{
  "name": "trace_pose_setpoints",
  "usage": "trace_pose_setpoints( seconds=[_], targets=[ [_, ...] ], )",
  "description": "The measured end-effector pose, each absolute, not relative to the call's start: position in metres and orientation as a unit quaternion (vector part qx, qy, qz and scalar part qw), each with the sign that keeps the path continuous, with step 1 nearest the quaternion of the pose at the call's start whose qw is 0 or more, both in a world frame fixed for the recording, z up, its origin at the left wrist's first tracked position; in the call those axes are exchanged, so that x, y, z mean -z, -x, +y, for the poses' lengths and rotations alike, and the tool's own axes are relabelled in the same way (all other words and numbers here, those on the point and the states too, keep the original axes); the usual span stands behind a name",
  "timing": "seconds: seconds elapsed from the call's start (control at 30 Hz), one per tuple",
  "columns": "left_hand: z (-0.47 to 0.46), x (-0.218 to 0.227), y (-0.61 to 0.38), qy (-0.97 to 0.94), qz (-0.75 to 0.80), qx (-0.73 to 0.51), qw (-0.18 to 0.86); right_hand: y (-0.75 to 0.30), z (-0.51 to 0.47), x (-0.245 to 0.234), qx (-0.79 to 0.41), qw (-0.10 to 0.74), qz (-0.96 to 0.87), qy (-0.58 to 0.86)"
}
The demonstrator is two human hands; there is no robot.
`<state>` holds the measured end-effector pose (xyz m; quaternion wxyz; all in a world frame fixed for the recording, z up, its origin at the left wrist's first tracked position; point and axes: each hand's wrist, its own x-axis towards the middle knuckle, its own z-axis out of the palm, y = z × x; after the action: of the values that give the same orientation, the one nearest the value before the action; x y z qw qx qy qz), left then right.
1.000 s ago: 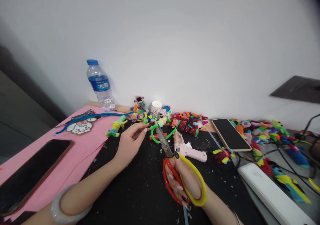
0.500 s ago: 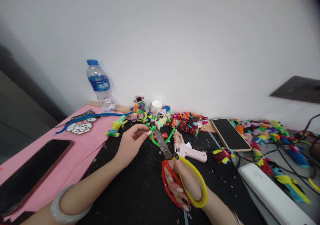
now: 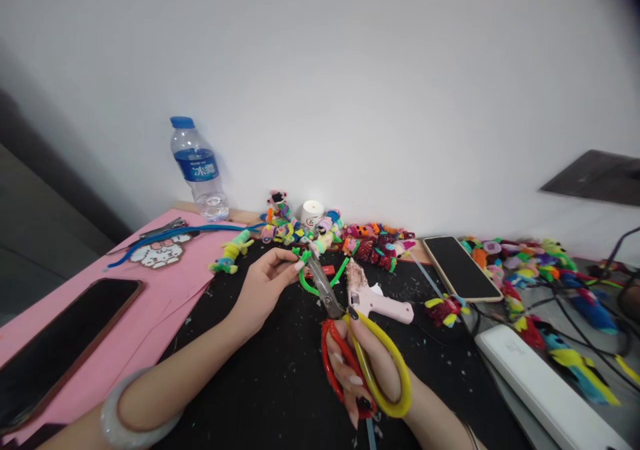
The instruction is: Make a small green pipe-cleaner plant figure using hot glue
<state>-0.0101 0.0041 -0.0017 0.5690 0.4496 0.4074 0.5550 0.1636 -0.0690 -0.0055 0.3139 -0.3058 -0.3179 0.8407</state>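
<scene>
Between thumb and fingertips, my left hand (image 3: 263,290) pinches a green pipe cleaner (image 3: 309,287), whose long end curves to the right below the blades. My right hand (image 3: 367,363) has its fingers through the red and yellow handles of a pair of scissors (image 3: 327,297). The blade tips reach the bunched green part beside my left fingertips, and the blades look nearly closed. Just right of the scissors lies a pale pink glue gun (image 3: 383,305) with a stained nozzle. A small red item (image 3: 326,271) is partly hidden behind the blades.
Small pipe-cleaner figures (image 3: 373,243) line the wall, with more at the right among black cables. A water bottle (image 3: 197,170) stands back left. Phones lie at left (image 3: 65,350) and right (image 3: 463,270). A white power bank (image 3: 540,383) rests at right. Pink sheets (image 3: 165,303) cover the left.
The scissors' handles have shifted slightly left and look a little closer together. My left hand stays almost where it was, still pinching the green pipe cleaner.
</scene>
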Motion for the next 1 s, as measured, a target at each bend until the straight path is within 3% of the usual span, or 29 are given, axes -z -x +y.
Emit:
trace_pose_setpoints(
  seconds=[0.53,1.0],
  targets=[
    [0.005,0.000,0.015,-0.503,0.483,-0.553,0.455,-0.161,-0.072,-0.007,-0.808,0.338,-0.338,0.345],
    [0.006,0.004,0.016,-0.511,0.480,-0.558,0.445,-0.159,-0.073,-0.005,-0.805,0.337,-0.305,0.380]
  ],
)
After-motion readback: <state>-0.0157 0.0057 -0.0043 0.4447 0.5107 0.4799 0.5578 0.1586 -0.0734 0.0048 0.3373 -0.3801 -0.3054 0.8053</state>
